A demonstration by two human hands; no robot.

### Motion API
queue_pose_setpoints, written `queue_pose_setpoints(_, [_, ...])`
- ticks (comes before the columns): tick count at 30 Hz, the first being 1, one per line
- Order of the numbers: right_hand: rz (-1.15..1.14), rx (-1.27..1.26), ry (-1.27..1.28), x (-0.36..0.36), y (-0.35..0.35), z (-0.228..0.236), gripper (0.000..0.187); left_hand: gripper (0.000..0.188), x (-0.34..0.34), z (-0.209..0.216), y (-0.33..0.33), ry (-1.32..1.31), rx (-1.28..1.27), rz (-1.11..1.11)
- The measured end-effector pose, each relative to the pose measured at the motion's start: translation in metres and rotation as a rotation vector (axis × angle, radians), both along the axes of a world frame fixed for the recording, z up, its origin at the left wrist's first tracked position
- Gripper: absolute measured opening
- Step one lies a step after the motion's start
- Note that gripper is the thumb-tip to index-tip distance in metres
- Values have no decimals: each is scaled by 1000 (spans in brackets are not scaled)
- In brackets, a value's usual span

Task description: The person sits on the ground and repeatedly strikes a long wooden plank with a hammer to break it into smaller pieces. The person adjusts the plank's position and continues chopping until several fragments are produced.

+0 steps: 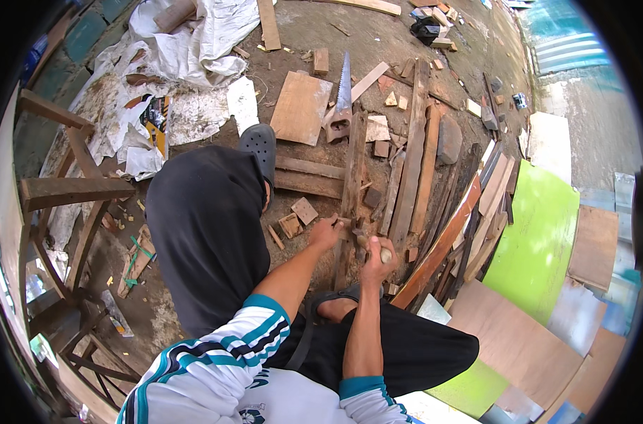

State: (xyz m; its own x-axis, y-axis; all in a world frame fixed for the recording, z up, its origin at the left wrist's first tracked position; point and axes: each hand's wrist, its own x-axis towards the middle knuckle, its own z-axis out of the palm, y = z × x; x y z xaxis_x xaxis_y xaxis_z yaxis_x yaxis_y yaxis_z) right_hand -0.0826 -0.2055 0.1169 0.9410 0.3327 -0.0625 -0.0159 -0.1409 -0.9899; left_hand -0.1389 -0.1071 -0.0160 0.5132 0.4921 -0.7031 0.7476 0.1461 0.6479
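My right hand (378,263) is closed round the pale wooden handle of what looks like a hammer (386,255). Its dark head (360,232) is over a long weathered wooden beam (353,166) in front of me. On the beam's left side, my left hand (325,233) is closed, its fingertips at a small piece of wood (345,230) lying against the beam. Whether a nail is there is too small to tell. Just left of that hand lie two small wood blocks (291,225) and a thin stick (276,238).
A handsaw (344,88) lies beyond the beam, next to a square board (302,107). Long planks (412,155) and a grey stone (449,140) are to the right, then a green panel (537,240). A wooden frame (74,191) stands left, near white sheeting (187,42).
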Motion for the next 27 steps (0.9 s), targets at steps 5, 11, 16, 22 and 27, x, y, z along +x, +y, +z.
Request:
queue_pose_setpoints(5, [-35,350,111,25,-45,40,31,54,-5,-1,0,-9,-55,51])
queue_pose_setpoints(11, [-14,730,187,49,-72,83,29,63,5,-2,-9,31,28,195])
queue_pose_setpoints(16, [-17,886,209,55,-85,139,32,63,1,-16,12,-102,19,154])
queue_pose_setpoints(22, [-42,1015,223,52,-126,163,33,59,23,76,6,-335,-201,238])
queue_pose_setpoints(27, [-144,1163,297,51,-145,139,32,66,34,180,1,-619,-680,291])
